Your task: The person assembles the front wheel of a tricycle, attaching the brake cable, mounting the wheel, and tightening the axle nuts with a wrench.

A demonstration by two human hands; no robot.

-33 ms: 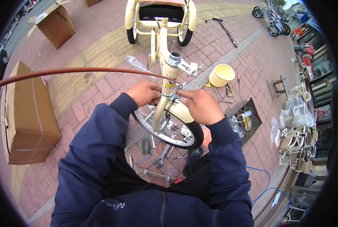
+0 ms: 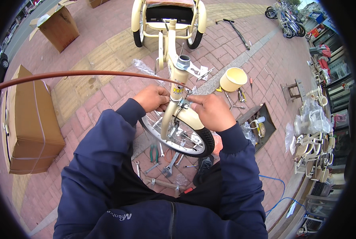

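A cream tricycle frame (image 2: 172, 47) stands in front of me, its front fork (image 2: 168, 121) and front wheel (image 2: 204, 140) turned toward me. My left hand (image 2: 150, 98) is beside the left of the head tube (image 2: 178, 81), thumb and fingers pinched together; what they grip is hidden. My right hand (image 2: 213, 113) is on the other side, fingers curled and index fingertip at the small brake fittings (image 2: 183, 105) above the cream mudguard (image 2: 188, 117). Whatever lies between its fingers does not show. A brown cable (image 2: 94, 73) arcs in from the left, ending close to the right fingertips.
Pliers (image 2: 154, 153), an adjustable wrench (image 2: 170, 166) and other tools lie below the wheel. To the right are a cream bowl (image 2: 233, 79), a screwdriver (image 2: 251, 81) and an open tray (image 2: 265, 124). A large carton (image 2: 34, 127) stands left; a pump (image 2: 237, 32) lies far right.
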